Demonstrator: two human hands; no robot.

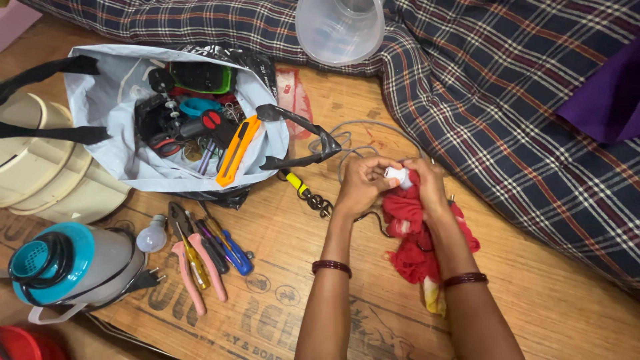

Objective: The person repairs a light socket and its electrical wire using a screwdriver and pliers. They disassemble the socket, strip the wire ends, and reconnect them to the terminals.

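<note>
Two bare forearms, each with a dark maroon bangle at the wrist, reach up from the bottom edge and meet over a brown plywood board (280,267) printed with dark lettering. The left hand (360,187) is curled shut, its fingertips pinching a small white rounded object (399,177). The right hand (430,187) is also closed, pressing a crumpled red cloth (417,247) against that same white object; the cloth hangs down under the right wrist and spreads on the board, showing a yellow patch at its lower end.

Left of the arms lie pink-handled pliers (193,267), a yellow-handled screwdriver (195,263) and a blue-handled tool (235,253), side by side and touching. Just beyond them sits a clear light bulb (152,235), beside a grey and teal jug-like appliance (63,267) with a black cord wound on top.

Just past the left hand, a yellow-handled tool with a coiled metal tip (303,190) lies on the board, and a thin grey cable (353,140) loops behind both hands.

Farther off stands an open pale grey plastic bag with black handles (120,167), crammed with tools, among them an orange utility knife (237,150). Cream plastic containers (40,173) sit left of it. At the far edge, a dark blue checked mattress (520,100) runs across, with a clear plastic tub (340,30) tipped against it and a purple cloth (610,97) at the right.
</note>
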